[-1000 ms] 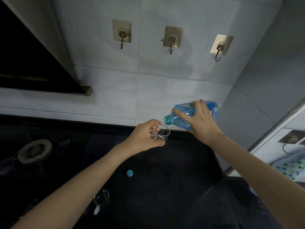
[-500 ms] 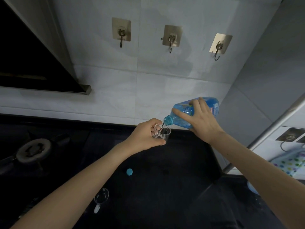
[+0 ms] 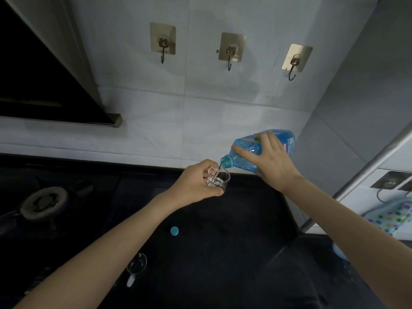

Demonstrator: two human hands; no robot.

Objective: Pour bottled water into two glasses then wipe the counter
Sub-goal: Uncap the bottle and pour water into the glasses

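Note:
My left hand (image 3: 196,181) grips a small clear glass (image 3: 219,180) above the black counter (image 3: 234,230). My right hand (image 3: 270,162) holds a blue plastic water bottle (image 3: 247,150) tilted down to the left, its open mouth just over the glass rim. A thin stream of water runs from the mouth into the glass, and some water sits in the bottom. A second clear glass (image 3: 136,264) with a handle stands on the counter near my left forearm. The bottle's blue cap (image 3: 174,230) lies on the counter between the two glasses.
A gas burner (image 3: 43,202) sits at the left of the counter under a dark range hood (image 3: 44,85). Three metal hooks (image 3: 229,52) hang on the white tiled wall. A metal rail (image 3: 365,172) and a spotted cloth (image 3: 392,219) are at the right.
The bottle has tipped further down, its mouth now at the glass rim. Water has started to flow and collects in the glass. My left hand keeps the glass in place.

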